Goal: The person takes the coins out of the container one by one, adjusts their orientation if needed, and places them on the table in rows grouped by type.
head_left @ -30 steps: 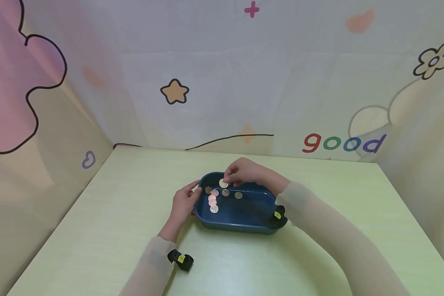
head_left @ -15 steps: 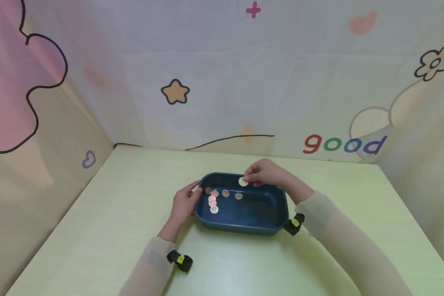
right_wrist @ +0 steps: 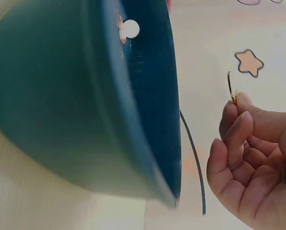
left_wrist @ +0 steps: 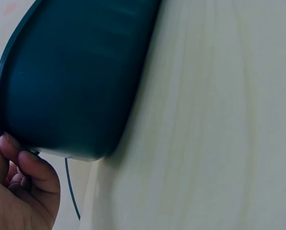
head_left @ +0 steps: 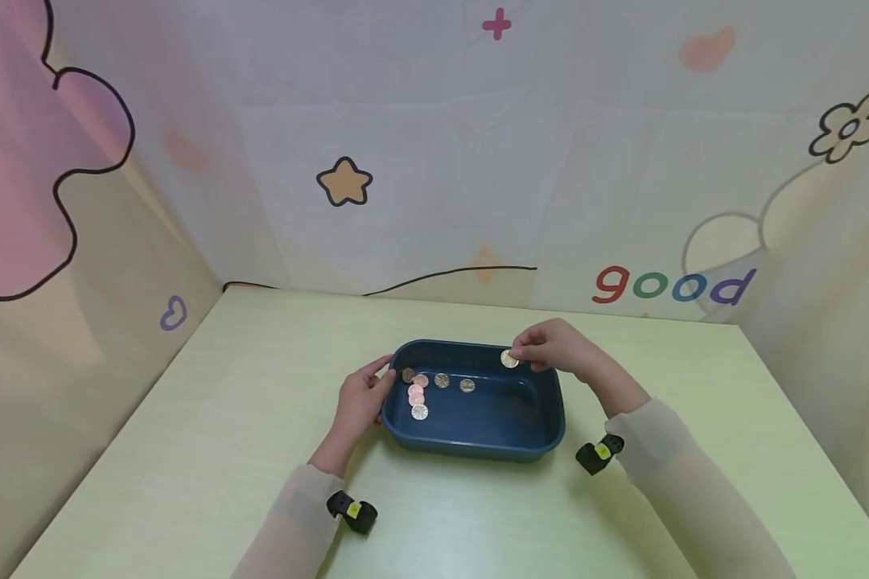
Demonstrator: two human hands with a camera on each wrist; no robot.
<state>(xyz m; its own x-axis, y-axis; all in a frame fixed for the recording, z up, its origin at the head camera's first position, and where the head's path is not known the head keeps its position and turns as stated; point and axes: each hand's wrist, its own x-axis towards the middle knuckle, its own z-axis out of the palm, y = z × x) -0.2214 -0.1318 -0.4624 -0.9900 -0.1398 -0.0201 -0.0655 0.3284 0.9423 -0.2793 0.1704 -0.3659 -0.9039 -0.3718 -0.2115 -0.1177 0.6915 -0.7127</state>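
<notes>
Seven coins [head_left: 442, 380] lie inside a blue container [head_left: 494, 420], toward its left end and far side. Three pink-toned coins [head_left: 416, 391] form a short row; a silver-toned coin [head_left: 420, 412] adjoins the near end of this row, and a dark coin [head_left: 408, 375] sits at the far left. Two further coins lie apart, to the right of the row. The container stands upright on a pale tabletop [head_left: 275, 386].

The left hand [head_left: 360, 396] is clamped on the left end of the container, at the rim. The right hand [head_left: 559, 347] pinches a gold-toned coin [head_left: 509, 359] between thumb and fingers. In the head view, this coin appears against the far wall, right of centre; the right wrist view shows it edge-on, apart from the container. Each wrist carries a black camera unit [head_left: 599, 454].
</notes>
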